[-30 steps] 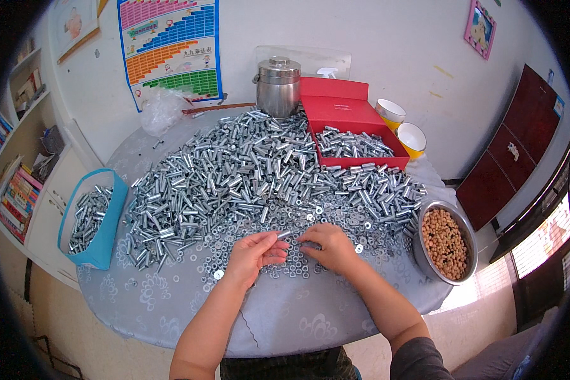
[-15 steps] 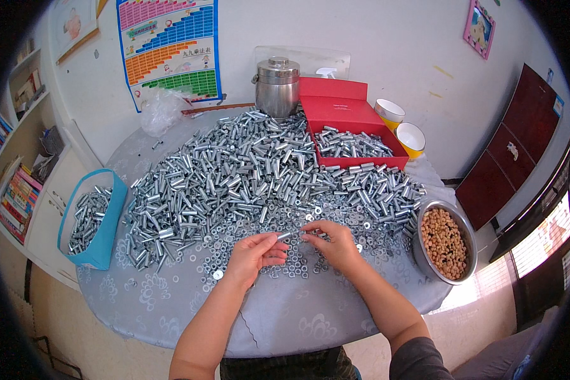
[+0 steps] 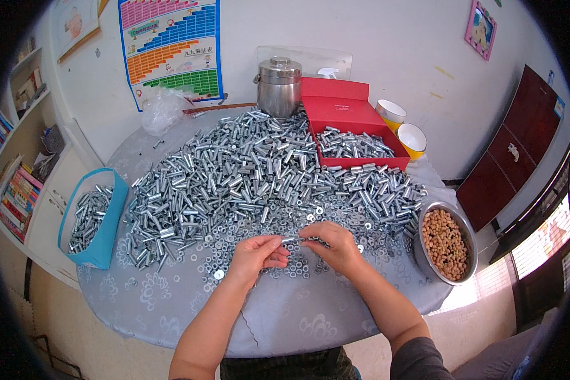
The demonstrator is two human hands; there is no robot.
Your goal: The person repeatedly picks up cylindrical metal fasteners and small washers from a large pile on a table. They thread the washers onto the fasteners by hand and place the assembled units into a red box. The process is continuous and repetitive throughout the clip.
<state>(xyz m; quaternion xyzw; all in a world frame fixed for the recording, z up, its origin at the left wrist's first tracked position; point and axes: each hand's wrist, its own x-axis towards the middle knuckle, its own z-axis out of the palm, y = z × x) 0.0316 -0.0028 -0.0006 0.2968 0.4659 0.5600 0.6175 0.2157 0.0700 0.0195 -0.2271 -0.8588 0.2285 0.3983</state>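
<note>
Over the near edge of a heap of metal parts, my left hand [image 3: 254,256] pinches a short silvery expansion bolt [image 3: 289,240] between thumb and forefinger, its other fingers curled below. My right hand [image 3: 333,246] closes thumb and fingertips around the bolt's right end. Any small washer or nut inside that right pinch is too hidden to make out. Beneath and around both hands lie loose washers and nuts [image 3: 297,269]. Beyond them spreads a large pile of silvery bolts and sleeves [image 3: 234,171].
A blue fabric bin [image 3: 107,231] of bolts stands left. At the back are a red box [image 3: 361,163] of bolts, a steel pot [image 3: 278,88], a clear plastic bag [image 3: 164,114] and two yellow-and-white bowls [image 3: 413,140]. A metal basin [image 3: 473,266] of round brown pieces sits right.
My right hand has moved slightly left, bringing its fingertips from just apart onto the bolt's right end. My left hand keeps its pinch, almost in place.
</note>
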